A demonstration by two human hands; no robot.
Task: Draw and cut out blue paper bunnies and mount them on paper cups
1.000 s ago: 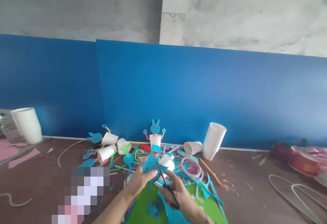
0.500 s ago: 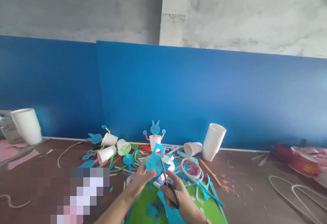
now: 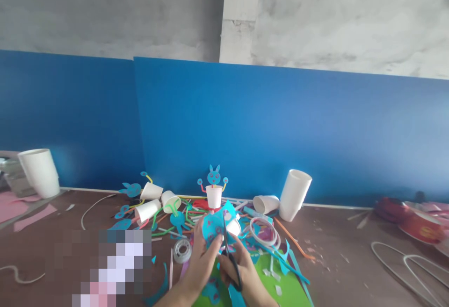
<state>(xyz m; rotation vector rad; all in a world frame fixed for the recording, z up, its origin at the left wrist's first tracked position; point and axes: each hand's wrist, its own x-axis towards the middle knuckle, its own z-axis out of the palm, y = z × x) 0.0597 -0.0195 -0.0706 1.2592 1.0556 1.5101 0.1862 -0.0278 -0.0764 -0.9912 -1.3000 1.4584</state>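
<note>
Between the thumb and fingers of my left hand (image 3: 205, 258) is a piece of blue paper (image 3: 211, 228) with pink drawn marks. My right hand (image 3: 242, 260) grips black-handled scissors (image 3: 233, 266), whose blades stand upright against the paper's right side. Whether the blades are apart is hard to make out. Below my hands lies a blue rabbit cut-out (image 3: 212, 291) on green paper (image 3: 280, 279). A white cup with a blue rabbit head and straw arms (image 3: 213, 196) stands upright beyond my hands.
Tipped white cups (image 3: 147, 210) with blue cut-outs and bent straws lie at left. A tape roll (image 3: 183, 251) sits beside my left hand. Cup stacks stand at right (image 3: 295, 195) and far left (image 3: 39, 172). A white coil (image 3: 264, 232) and paper scraps lie at right.
My left hand has moved slightly right and turned the blue paper, so its upper part now leans right across the blades. The tape roll shows more fully.
</note>
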